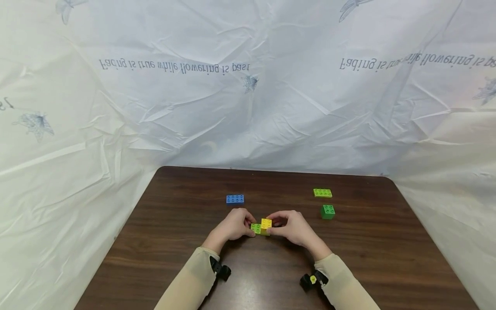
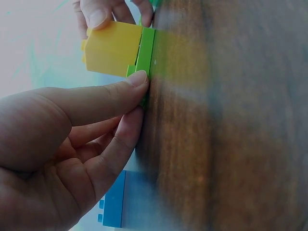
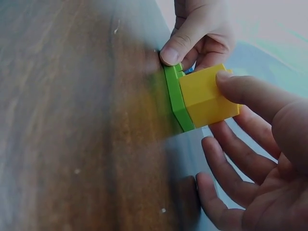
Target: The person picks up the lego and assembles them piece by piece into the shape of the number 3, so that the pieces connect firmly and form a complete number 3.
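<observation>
Near the middle of the dark brown wooden table (image 1: 155, 258), the head view is showing the left hand (image 1: 234, 224) pinching one end of a flat lime-green plastic brick (image 1: 255, 228), and the right hand (image 1: 292, 227) pinching a cube-shaped yellow plastic brick (image 1: 266, 223) standing on its other end. Toward the far edge, a flat blue plastic brick (image 1: 234, 199) and a second lime-green brick (image 1: 322, 193) are lying well apart; a blocky green plastic brick (image 1: 327, 212) is sitting nearer the right hand, and wood is stretching to both side edges. From the left wrist, thumb and finger are gripping the lime-green edges close to the wood. From the right wrist, the thumb is pressing the yellow side, lower fingers spreading apart.
</observation>
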Demonstrator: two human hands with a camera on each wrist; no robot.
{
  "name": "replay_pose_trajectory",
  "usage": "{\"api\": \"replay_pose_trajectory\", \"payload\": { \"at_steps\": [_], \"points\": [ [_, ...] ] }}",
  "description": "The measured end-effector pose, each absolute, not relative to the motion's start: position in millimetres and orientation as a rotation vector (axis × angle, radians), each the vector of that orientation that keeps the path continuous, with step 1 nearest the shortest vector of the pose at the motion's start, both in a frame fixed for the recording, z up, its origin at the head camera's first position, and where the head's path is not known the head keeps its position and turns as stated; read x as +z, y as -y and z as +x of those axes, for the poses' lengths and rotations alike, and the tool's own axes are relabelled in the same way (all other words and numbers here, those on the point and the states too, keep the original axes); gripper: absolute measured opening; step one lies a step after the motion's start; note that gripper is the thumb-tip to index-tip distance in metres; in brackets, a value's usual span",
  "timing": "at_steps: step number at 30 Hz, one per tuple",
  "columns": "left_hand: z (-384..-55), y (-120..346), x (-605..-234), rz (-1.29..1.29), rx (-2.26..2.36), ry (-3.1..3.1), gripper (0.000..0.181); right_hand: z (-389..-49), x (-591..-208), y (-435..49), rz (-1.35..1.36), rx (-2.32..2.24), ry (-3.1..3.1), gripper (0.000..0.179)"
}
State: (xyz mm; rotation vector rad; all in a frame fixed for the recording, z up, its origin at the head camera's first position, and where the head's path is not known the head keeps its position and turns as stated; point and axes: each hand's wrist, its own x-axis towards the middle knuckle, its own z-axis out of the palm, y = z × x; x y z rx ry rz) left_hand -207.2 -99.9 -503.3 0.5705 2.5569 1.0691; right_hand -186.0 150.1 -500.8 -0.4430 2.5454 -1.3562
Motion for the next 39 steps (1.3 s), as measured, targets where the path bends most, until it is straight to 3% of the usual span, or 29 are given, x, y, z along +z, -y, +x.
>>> {"api": "replay_pose_trajectory", "payload": {
  "at_steps": [39],
  "points": [
    [-207.3, 100.5, -505.0, 0.584, 1.078, -2.555, 0.028, -184.6, -503.0, -153.7, -0.457, -1.389, -2.492, 0.034]
  ]
}}
